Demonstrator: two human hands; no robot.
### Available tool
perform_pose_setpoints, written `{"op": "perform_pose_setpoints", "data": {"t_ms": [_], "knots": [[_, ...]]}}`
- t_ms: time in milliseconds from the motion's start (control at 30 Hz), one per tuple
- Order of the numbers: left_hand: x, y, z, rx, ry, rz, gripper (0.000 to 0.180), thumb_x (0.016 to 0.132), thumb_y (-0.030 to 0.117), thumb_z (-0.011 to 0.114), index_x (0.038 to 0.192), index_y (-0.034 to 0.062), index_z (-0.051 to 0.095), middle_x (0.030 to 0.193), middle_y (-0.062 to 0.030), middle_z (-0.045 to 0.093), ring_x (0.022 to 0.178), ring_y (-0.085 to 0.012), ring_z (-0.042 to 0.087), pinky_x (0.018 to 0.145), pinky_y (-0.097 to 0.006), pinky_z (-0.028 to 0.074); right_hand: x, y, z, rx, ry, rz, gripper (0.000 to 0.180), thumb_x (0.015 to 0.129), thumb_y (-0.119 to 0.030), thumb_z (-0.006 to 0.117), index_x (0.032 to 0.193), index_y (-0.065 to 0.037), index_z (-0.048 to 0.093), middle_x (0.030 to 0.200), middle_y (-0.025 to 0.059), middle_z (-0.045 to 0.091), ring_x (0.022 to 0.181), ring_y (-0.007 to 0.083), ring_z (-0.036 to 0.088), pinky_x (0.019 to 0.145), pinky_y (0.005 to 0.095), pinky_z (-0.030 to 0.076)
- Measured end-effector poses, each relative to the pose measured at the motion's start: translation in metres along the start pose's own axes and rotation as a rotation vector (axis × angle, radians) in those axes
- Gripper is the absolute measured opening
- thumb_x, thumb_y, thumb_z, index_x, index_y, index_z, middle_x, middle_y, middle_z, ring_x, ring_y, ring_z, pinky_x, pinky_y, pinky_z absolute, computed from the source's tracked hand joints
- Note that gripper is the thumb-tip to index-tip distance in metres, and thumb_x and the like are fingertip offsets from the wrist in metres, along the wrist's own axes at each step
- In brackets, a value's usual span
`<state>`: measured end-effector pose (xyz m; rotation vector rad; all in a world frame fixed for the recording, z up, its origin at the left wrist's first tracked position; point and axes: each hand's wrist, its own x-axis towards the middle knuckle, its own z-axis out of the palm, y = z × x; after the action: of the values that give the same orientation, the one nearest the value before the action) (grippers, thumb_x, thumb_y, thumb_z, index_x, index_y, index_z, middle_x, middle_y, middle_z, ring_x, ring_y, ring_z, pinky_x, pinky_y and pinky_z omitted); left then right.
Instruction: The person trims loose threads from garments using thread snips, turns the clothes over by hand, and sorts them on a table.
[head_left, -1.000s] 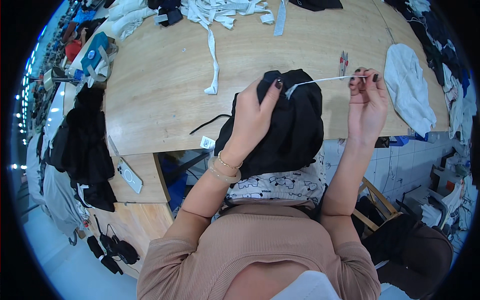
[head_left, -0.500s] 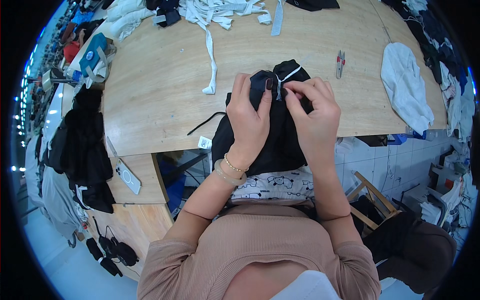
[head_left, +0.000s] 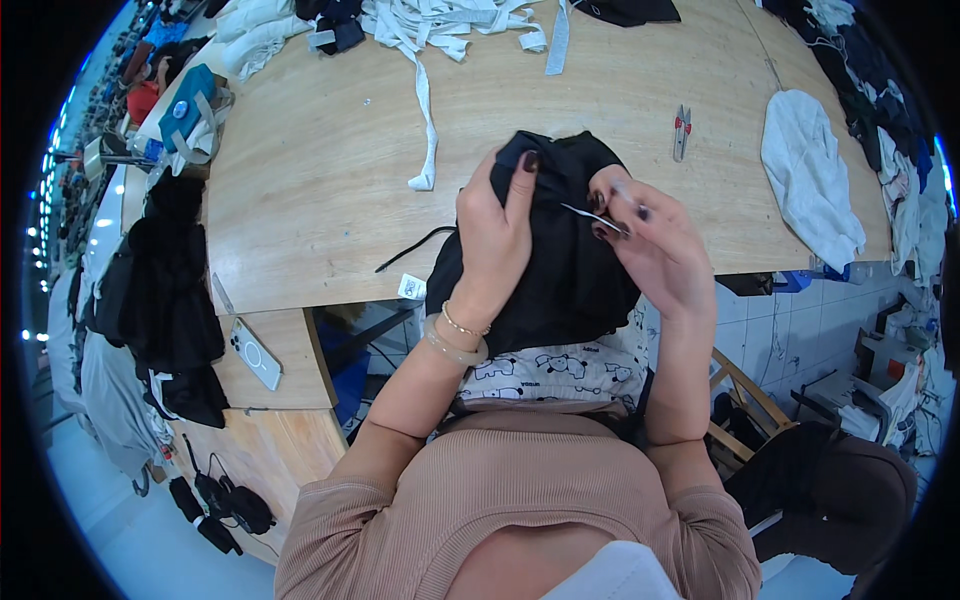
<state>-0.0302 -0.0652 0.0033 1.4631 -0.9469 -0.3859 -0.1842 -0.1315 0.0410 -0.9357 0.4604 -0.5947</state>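
A black garment (head_left: pixel 545 275) is bunched over the table's front edge and my lap. My left hand (head_left: pixel 490 225) is closed on its upper left fold, the thumb pressed on top of the cloth. My right hand (head_left: pixel 660 245) pinches a thin white cord (head_left: pixel 580 212) at the garment's right side; where the cord's other end goes, I cannot make out. A black drawstring (head_left: pixel 415 245) trails out to the left, above a small white label (head_left: pixel 411 287).
Red-handled thread snips (head_left: pixel 682 135) and a pale grey cloth piece (head_left: pixel 812 185) lie to the right. White fabric strips (head_left: pixel 440 25) heap at the far edge, one strip hanging toward me. At left are a phone (head_left: pixel 256 354) and dark garments (head_left: pixel 180 290).
The white cord that looped round the gathered black cloth is off it and in my right hand, which has moved right and down. The cloth's top has spread; my left hand still holds it.
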Motion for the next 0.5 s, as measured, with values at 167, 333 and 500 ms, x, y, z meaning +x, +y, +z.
{"op": "perform_pose_setpoints", "data": {"t_ms": [167,333,500], "knots": [[0.007,-0.007,-0.015,-0.100,-0.018,-0.226,0.039,0.097,0.032,0.046,0.091,-0.0049,0.056,0.070,-0.0012,0.050,0.067,-0.0095,0.038,0.060,-0.026,0.036,-0.023,-0.034,-0.031,0.208,-0.051,-0.368,0.017,0.085,-0.020,0.059,0.081,-0.006,0.050,0.079,0.0016,0.042,0.076,0.0146,0.041,0.071,0.0247,0.034],[0.014,-0.012,-0.022,-0.286,0.103,-0.445,0.038,0.095,0.036,0.049,0.091,-0.0011,0.058,0.083,0.0006,0.055,0.076,-0.0067,0.044,0.068,-0.023,0.039,-0.077,-0.103,-0.122,-0.093,0.707,-0.688,0.013,0.092,-0.016,0.054,0.089,-0.004,0.053,0.077,0.0025,0.050,0.072,0.0111,0.049,0.064,0.0227,0.042],[0.020,-0.006,-0.030,-0.738,-0.073,-0.623,0.044,0.096,0.037,0.046,0.117,0.0002,0.053,0.115,-0.0084,0.059,0.106,-0.0176,0.056,0.094,-0.031,0.044,-0.134,-0.107,-0.190,-0.825,1.338,-0.649,0.008,0.089,-0.001,0.051,0.092,0.003,0.058,0.082,0.0070,0.059,0.072,0.0125,0.058,0.060,0.0239,0.052]]}}
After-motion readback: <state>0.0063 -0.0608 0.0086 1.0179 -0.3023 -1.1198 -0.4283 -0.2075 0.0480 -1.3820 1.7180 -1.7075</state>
